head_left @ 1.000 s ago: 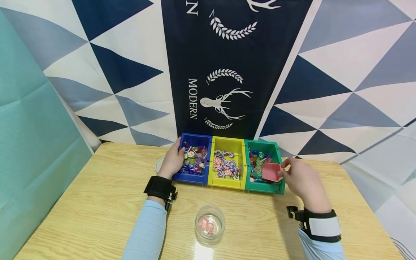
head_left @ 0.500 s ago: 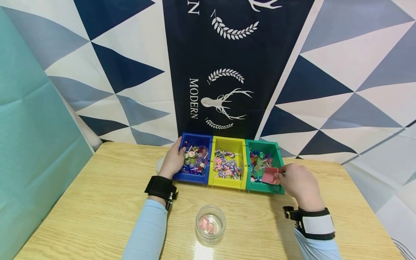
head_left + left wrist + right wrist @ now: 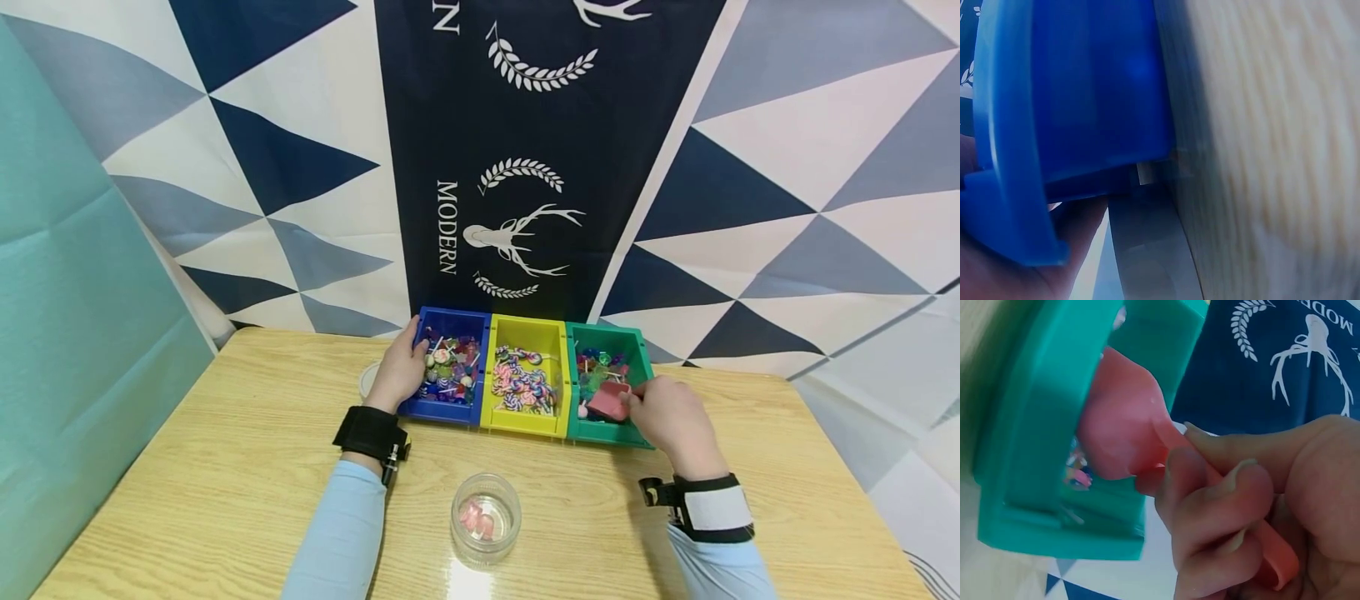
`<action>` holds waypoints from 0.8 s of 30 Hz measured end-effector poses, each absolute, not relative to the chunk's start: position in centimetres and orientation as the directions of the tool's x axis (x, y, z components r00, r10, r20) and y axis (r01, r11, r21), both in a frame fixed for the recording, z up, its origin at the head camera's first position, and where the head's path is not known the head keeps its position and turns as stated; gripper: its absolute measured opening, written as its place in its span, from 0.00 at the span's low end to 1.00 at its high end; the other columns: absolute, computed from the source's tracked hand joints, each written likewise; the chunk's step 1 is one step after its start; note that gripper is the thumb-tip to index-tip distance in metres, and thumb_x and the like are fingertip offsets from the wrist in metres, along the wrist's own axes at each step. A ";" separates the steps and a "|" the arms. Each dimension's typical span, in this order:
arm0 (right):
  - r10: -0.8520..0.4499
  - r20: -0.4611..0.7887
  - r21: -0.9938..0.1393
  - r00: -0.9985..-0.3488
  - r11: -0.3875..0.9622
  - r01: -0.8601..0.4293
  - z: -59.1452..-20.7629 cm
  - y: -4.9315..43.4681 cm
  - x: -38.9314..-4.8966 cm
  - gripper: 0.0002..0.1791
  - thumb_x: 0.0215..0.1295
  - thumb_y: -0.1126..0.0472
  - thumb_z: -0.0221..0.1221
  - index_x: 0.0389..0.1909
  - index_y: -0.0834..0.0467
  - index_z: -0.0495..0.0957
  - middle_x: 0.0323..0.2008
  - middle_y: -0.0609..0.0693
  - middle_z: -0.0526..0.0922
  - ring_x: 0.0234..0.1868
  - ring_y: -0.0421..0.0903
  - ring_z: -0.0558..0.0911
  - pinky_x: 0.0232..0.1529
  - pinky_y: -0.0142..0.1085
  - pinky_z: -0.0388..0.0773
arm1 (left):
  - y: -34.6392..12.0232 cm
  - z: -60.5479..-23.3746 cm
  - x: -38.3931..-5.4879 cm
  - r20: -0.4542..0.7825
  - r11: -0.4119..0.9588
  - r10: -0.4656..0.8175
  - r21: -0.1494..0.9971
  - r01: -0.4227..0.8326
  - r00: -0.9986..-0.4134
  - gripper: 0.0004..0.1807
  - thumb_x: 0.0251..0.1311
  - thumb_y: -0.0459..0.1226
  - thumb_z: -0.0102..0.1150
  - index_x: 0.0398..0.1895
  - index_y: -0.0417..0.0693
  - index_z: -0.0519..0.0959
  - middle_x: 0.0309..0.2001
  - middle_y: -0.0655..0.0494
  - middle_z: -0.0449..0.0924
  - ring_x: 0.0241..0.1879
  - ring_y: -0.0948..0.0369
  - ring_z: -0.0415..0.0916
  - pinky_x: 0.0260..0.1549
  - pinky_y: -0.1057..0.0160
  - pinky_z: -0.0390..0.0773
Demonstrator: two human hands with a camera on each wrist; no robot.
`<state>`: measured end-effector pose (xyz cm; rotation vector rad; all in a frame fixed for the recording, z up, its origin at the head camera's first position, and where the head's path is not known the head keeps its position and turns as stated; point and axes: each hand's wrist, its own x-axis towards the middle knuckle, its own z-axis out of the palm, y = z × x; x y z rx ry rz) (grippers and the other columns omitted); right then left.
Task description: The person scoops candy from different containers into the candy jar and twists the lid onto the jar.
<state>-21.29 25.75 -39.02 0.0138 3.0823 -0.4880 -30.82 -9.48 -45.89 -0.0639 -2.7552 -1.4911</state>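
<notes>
My right hand (image 3: 675,421) grips a pink scoop (image 3: 609,402) by its handle, and the right wrist view shows the fingers curled round that handle. The scoop's bowl (image 3: 1125,415) is tilted down inside the green bin (image 3: 611,432), among small colourful candy-like pieces (image 3: 596,375). At the left end of the row, my left hand (image 3: 400,371) holds the side wall of the blue bin (image 3: 442,410), thumb at the rim. Mixed candy-like pieces, some on sticks, lie in the blue bin. Between these two stands a yellow bin (image 3: 525,423) holding striped swirl pieces (image 3: 521,387).
A clear round jar (image 3: 486,518) with a few pink pieces in its bottom stands nearer me on the wooden table (image 3: 225,467). A whitish round object (image 3: 367,379) is partly hidden behind the left hand. Patterned cloth (image 3: 480,167) hangs right behind the bins.
The right hand has moved left and slightly down with the scoop, whose bowl has turned over and sits deeper in the green bin. My left hand has stayed in place.
</notes>
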 end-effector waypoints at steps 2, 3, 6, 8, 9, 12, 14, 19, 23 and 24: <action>0.012 -0.010 -0.321 -1.000 0.947 0.015 -39.2 25.8 -21.4 0.26 0.74 0.59 0.54 0.11 0.56 0.72 0.12 0.47 0.63 0.16 0.46 0.67 0.18 0.35 0.60 | -9.5 -45.9 -30.9 0.024 0.549 0.025 0.835 0.034 -0.999 0.31 0.80 0.39 0.38 0.81 0.51 0.46 0.78 0.45 0.50 0.75 0.48 0.50 0.73 0.49 0.55; 0.014 0.000 -0.324 -1.000 0.946 0.013 -39.3 25.8 -21.5 0.26 0.74 0.59 0.54 0.11 0.56 0.72 0.12 0.47 0.63 0.16 0.46 0.67 0.18 0.35 0.60 | -9.5 -46.0 -30.9 0.022 0.551 0.022 0.834 0.031 -1.000 0.31 0.80 0.39 0.38 0.81 0.51 0.46 0.78 0.45 0.50 0.75 0.48 0.50 0.73 0.49 0.55; 0.024 0.038 -0.335 -0.999 0.942 0.010 -39.8 25.9 -21.8 0.26 0.74 0.59 0.54 0.10 0.56 0.71 0.12 0.48 0.64 0.17 0.47 0.68 0.19 0.35 0.59 | -9.5 -46.0 -30.9 0.019 0.553 0.017 0.833 0.025 -1.000 0.30 0.80 0.39 0.38 0.81 0.51 0.46 0.78 0.46 0.50 0.75 0.48 0.50 0.73 0.49 0.54; 0.031 0.070 -0.340 -0.997 0.940 0.005 -40.1 25.9 -22.0 0.26 0.74 0.59 0.54 0.11 0.55 0.71 0.12 0.48 0.65 0.17 0.48 0.68 0.18 0.36 0.60 | -9.5 -46.0 -30.9 0.016 0.553 0.013 0.833 0.021 -1.000 0.30 0.80 0.39 0.38 0.81 0.51 0.47 0.78 0.46 0.51 0.75 0.48 0.50 0.73 0.49 0.54; 0.036 0.085 -0.342 -0.996 0.940 0.004 -40.3 25.9 -22.1 0.25 0.74 0.59 0.54 0.11 0.56 0.72 0.12 0.49 0.66 0.17 0.48 0.69 0.18 0.36 0.60 | -9.5 -45.9 -30.9 0.016 0.553 0.014 0.833 0.021 -1.000 0.30 0.80 0.39 0.38 0.81 0.51 0.47 0.78 0.46 0.51 0.75 0.48 0.49 0.73 0.49 0.54; 0.047 0.120 -0.345 -0.992 0.939 0.003 -40.9 26.0 -22.4 0.22 0.73 0.60 0.55 0.15 0.58 0.77 0.13 0.49 0.69 0.17 0.48 0.69 0.18 0.37 0.61 | -9.4 -45.9 -30.9 0.017 0.557 0.014 0.830 0.022 -1.000 0.30 0.80 0.39 0.38 0.81 0.50 0.47 0.78 0.46 0.51 0.75 0.48 0.50 0.73 0.48 0.54; 0.043 0.132 -0.342 -0.990 0.940 -0.004 -41.2 25.9 -22.7 0.19 0.73 0.60 0.56 0.21 0.61 0.81 0.14 0.50 0.71 0.18 0.48 0.70 0.17 0.37 0.61 | -9.4 -45.9 -30.9 0.015 0.556 0.013 0.831 0.020 -1.000 0.30 0.80 0.39 0.38 0.81 0.50 0.47 0.78 0.46 0.51 0.75 0.48 0.50 0.73 0.48 0.54; 0.011 0.154 -0.324 -0.988 0.945 -0.040 -42.2 25.4 -23.3 0.13 0.73 0.60 0.58 0.35 0.65 0.85 0.19 0.52 0.76 0.19 0.48 0.71 0.18 0.37 0.63 | -9.4 -45.8 -30.9 0.018 0.555 0.015 0.831 0.023 -1.000 0.30 0.80 0.39 0.38 0.81 0.50 0.47 0.78 0.46 0.51 0.75 0.48 0.50 0.73 0.48 0.54; -0.018 0.148 -0.318 -0.989 0.946 -0.065 -42.9 25.0 -23.6 0.12 0.72 0.61 0.58 0.39 0.67 0.84 0.21 0.54 0.77 0.20 0.49 0.71 0.18 0.37 0.61 | -9.4 -45.8 -30.9 0.023 0.556 0.016 0.831 0.028 -1.000 0.30 0.80 0.39 0.38 0.81 0.50 0.47 0.78 0.46 0.51 0.75 0.48 0.50 0.73 0.49 0.54; -0.026 0.151 -0.317 -0.988 0.946 -0.073 -43.0 24.9 -23.7 0.12 0.72 0.62 0.58 0.41 0.68 0.84 0.22 0.55 0.77 0.20 0.49 0.71 0.19 0.37 0.61 | -9.4 -45.8 -30.9 0.023 0.557 0.017 0.830 0.029 -1.000 0.30 0.80 0.39 0.38 0.81 0.50 0.47 0.78 0.45 0.51 0.75 0.48 0.50 0.73 0.49 0.54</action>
